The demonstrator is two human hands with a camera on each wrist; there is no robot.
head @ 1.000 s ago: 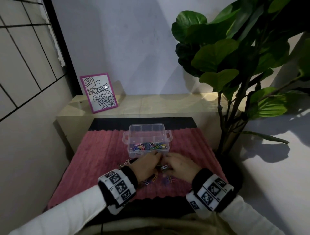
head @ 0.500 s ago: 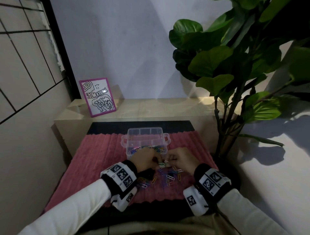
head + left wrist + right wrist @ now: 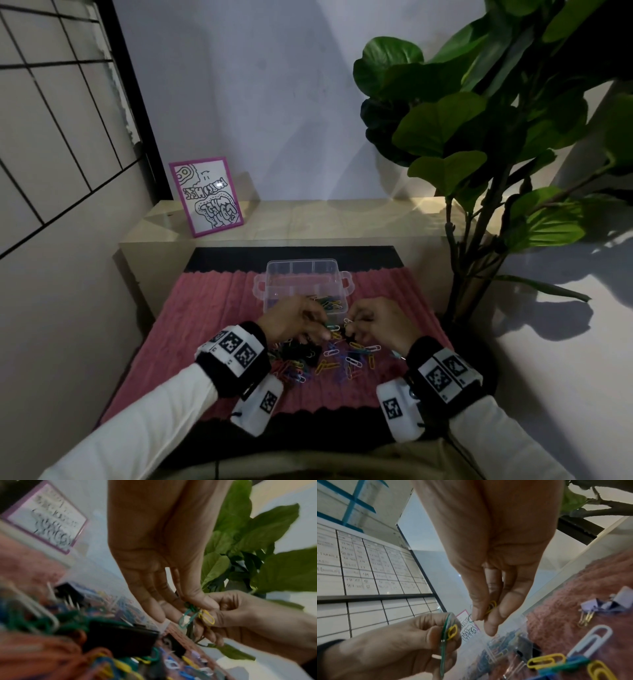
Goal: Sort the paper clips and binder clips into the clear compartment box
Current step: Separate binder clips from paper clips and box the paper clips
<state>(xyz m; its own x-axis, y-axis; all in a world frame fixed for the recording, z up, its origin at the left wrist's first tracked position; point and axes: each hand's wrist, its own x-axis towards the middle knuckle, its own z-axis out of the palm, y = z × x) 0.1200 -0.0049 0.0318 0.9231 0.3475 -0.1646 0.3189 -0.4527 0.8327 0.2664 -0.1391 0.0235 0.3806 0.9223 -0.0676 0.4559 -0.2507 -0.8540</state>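
Now both hands pinch tangled paper clips just before the clear box: left hand on green clip, right hand on yellow clip.

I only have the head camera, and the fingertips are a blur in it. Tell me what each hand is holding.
Observer: In the right wrist view, the right hand pinches a yellow paper clip between thumb and fingers.
Operator: Now the left.
Observer: The left hand grips a large green paper clip, with a second yellow clip lying across it. I cannot tell whether they are hooked together.
Operator: Report any binder clips on my right.
Observer: Lavender binder clips lie on the pink mat, apart from both hands.
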